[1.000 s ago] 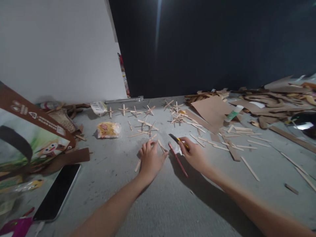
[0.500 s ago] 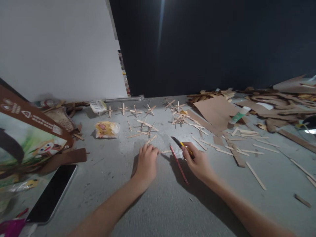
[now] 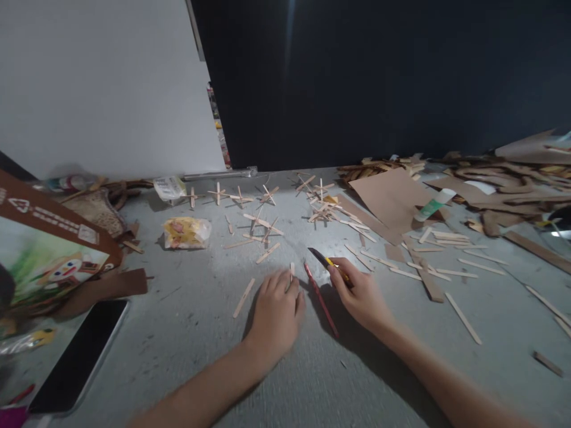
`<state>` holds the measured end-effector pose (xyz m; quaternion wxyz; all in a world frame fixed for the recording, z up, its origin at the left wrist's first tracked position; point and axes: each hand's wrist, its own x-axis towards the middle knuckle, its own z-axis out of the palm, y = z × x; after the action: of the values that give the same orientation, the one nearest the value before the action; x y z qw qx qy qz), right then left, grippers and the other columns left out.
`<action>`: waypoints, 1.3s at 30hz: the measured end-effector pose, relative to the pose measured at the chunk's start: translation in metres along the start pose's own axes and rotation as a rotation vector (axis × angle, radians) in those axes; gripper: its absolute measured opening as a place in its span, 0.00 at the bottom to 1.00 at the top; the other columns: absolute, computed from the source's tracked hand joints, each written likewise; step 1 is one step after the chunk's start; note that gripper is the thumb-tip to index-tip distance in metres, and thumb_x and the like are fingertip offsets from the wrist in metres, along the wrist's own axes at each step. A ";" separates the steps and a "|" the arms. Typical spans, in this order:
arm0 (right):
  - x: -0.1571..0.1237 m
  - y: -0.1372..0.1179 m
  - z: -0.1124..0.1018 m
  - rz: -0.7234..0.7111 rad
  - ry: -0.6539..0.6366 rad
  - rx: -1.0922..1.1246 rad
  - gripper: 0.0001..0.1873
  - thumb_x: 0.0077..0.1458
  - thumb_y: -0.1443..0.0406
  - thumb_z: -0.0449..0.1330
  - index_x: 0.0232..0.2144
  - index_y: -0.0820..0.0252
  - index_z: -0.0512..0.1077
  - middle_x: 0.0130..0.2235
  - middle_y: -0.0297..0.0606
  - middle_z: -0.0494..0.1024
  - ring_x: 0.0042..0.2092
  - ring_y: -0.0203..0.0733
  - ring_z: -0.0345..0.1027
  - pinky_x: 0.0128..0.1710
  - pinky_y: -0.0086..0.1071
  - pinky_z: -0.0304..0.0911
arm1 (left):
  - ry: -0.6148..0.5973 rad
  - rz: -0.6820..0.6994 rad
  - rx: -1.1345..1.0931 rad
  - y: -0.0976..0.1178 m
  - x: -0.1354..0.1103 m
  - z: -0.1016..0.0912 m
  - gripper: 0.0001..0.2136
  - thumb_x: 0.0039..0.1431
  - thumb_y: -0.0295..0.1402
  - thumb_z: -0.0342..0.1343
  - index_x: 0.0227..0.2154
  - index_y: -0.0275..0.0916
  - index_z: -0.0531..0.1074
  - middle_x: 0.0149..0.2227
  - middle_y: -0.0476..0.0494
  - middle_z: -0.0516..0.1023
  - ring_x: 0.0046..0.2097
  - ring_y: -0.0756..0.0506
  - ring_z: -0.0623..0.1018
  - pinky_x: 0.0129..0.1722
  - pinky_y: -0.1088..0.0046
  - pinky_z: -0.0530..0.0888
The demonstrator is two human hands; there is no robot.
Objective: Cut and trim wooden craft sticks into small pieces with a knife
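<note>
My right hand is closed around a yellow-and-black utility knife, its dark blade pointing up and left above the table. Low on the surface, my left hand has its fingers curled together on a small wooden craft stick, whose tip shows past the fingertips. Between the hands lies a red pencil. Just left of my left hand rests a loose craft stick, with another stick farther forward. Beyond them stand several crossed-stick pieces.
Loose sticks, brown cardboard and a green-white glue stick lie at the right. On the left are a phone, a yellow packet and a printed box. A dark panel stands behind.
My left hand has shifted right and nearer to me, and the stick under its fingers now points forward. A stick now lies uncovered to its left. My right hand keeps the knife nearly still.
</note>
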<state>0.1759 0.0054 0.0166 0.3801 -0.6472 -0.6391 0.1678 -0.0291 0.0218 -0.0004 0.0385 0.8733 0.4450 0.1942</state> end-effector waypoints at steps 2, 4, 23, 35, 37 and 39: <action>0.000 0.000 0.000 -0.004 0.004 -0.003 0.23 0.70 0.51 0.49 0.47 0.59 0.76 0.26 0.36 0.79 0.25 0.43 0.72 0.28 0.31 0.61 | -0.021 -0.002 -0.112 -0.010 0.005 0.001 0.14 0.70 0.24 0.54 0.52 0.35 0.80 0.59 0.33 0.80 0.62 0.35 0.77 0.64 0.47 0.73; 0.000 0.000 0.000 -0.004 0.008 -0.007 0.23 0.70 0.51 0.49 0.46 0.59 0.76 0.26 0.37 0.79 0.25 0.43 0.73 0.28 0.31 0.61 | -0.040 -0.022 -0.234 -0.018 0.008 0.001 0.20 0.69 0.19 0.51 0.57 0.39 0.77 0.60 0.36 0.80 0.63 0.38 0.77 0.64 0.50 0.74; -0.001 -0.004 0.006 -0.028 -0.047 -0.006 0.20 0.71 0.52 0.49 0.46 0.57 0.75 0.29 0.37 0.82 0.27 0.43 0.74 0.30 0.31 0.62 | -0.109 -0.152 0.253 0.031 -0.021 0.013 0.25 0.74 0.35 0.46 0.69 0.30 0.66 0.67 0.25 0.71 0.68 0.28 0.70 0.66 0.40 0.68; -0.001 -0.006 0.007 -0.036 -0.047 0.010 0.20 0.71 0.52 0.50 0.47 0.57 0.76 0.31 0.38 0.83 0.29 0.43 0.76 0.31 0.30 0.64 | -0.122 -0.126 0.204 0.018 -0.005 0.011 0.25 0.74 0.33 0.43 0.68 0.26 0.67 0.66 0.24 0.72 0.73 0.29 0.64 0.70 0.41 0.64; -0.001 -0.006 0.007 -0.035 -0.048 0.001 0.20 0.71 0.53 0.49 0.47 0.56 0.76 0.31 0.38 0.83 0.29 0.44 0.76 0.31 0.31 0.64 | -0.113 -0.140 0.226 0.021 -0.007 0.013 0.25 0.74 0.34 0.44 0.67 0.27 0.68 0.66 0.24 0.72 0.73 0.28 0.63 0.70 0.38 0.62; -0.001 -0.006 0.007 -0.038 -0.053 -0.004 0.20 0.71 0.53 0.49 0.46 0.56 0.76 0.31 0.38 0.83 0.30 0.44 0.77 0.32 0.31 0.65 | -0.105 -0.164 0.259 0.027 -0.012 0.014 0.24 0.74 0.35 0.46 0.66 0.29 0.70 0.67 0.25 0.72 0.72 0.27 0.64 0.69 0.34 0.61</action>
<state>0.1661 0.0061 0.0161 0.3649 -0.6313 -0.6613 0.1761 -0.0099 -0.0027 -0.0110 -0.0355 0.8406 0.5337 0.0857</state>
